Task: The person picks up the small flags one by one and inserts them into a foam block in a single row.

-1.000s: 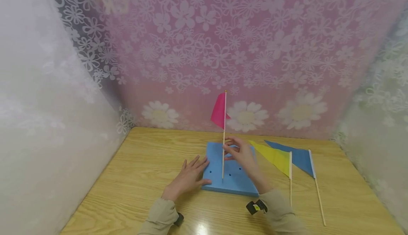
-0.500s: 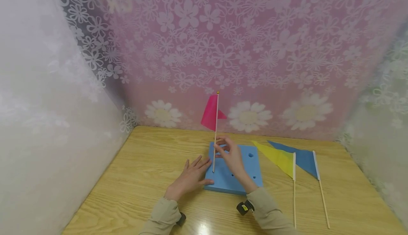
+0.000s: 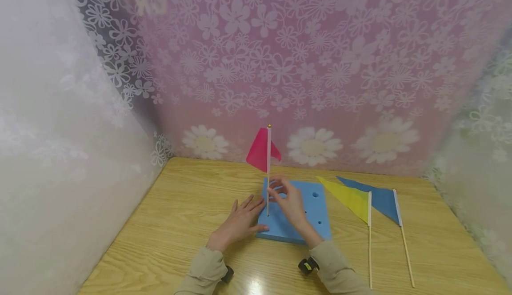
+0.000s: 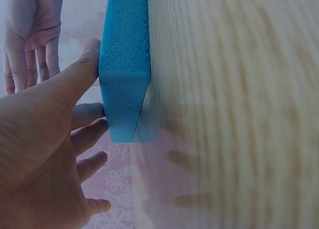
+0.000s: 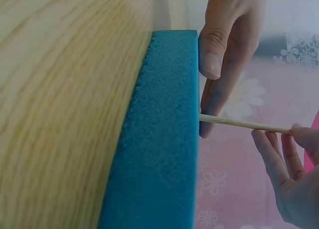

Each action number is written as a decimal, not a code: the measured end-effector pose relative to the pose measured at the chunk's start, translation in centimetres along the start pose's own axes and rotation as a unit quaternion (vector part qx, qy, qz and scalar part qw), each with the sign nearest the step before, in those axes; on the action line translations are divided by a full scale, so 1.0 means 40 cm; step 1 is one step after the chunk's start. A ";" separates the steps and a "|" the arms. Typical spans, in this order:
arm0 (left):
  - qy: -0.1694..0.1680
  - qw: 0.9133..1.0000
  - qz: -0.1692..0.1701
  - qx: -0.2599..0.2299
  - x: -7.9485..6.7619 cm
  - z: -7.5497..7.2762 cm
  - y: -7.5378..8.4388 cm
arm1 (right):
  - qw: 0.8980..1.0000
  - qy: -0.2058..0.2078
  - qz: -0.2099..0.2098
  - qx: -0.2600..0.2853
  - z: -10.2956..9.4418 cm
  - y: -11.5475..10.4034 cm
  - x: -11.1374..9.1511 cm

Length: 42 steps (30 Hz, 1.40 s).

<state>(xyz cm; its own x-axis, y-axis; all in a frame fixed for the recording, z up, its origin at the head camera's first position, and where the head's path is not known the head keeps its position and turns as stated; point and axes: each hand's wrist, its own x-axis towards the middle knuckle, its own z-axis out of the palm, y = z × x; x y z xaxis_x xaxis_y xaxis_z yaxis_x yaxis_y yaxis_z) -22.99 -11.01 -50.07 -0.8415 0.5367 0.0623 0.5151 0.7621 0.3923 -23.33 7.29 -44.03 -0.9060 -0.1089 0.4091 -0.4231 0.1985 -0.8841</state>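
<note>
My right hand (image 3: pixel 291 204) pinches the wooden stick of a pink pennant flag (image 3: pixel 259 152) between thumb and fingertips. The flag stands upright, its stick's lower end in a hole near the left side of a blue foam board (image 3: pixel 282 235). In the right wrist view the stick (image 5: pixel 244 124) runs straight out from the board's face, held by the fingertips. My left hand (image 3: pixel 239 224) lies with spread, straight fingers on the board's left edge. The left wrist view shows its thumb (image 4: pixel 82 67) and fingertips against the board (image 4: pixel 124 45).
To the board's right, a yellow pennant flag (image 3: pixel 352 197) and a blue pennant flag (image 3: pixel 384 199) lie on the wooden table (image 3: pixel 172 224), partly overlapping. A larger hole (image 3: pixel 315 195) and a small hole (image 3: pixel 319 222) show in the board. Behind the table hangs a pink floral curtain (image 3: pixel 240 64).
My right hand has carried the pink flag left across the board, to a hole on the left side. Over the last half second the flag has sunk lower. My left hand has stayed at the edge.
</note>
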 end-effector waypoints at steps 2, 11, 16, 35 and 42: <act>0.000 1.000 -0.001 0.000 0.000 0.001 -0.001 | 1.000 -0.005 0.002 -0.002 0.000 0.001 -0.003; 0.001 1.000 -0.005 -0.007 0.002 0.003 0.000 | 0.999 -0.012 0.026 -0.019 0.007 0.096 0.006; 0.000 1.000 -0.006 -0.004 -0.002 0.000 0.002 | 0.999 -0.016 0.030 -0.022 0.009 0.102 0.007; -0.006 1.000 0.003 -0.013 -0.019 -0.001 -0.005 | 0.999 -0.024 0.022 -0.018 0.006 -0.007 -0.029; -0.005 1.000 0.006 -0.008 -0.026 -0.001 -0.008 | 0.999 -0.014 0.040 -0.029 0.014 -0.004 -0.035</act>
<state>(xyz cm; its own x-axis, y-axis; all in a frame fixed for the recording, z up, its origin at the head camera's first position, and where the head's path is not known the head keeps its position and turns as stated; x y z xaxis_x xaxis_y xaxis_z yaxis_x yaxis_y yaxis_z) -22.29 -11.81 -50.20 -0.8335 0.5495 0.0570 0.5222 0.7501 0.4058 -21.99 6.86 -44.58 -0.9361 -0.1186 0.3310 -0.3511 0.2635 -0.8985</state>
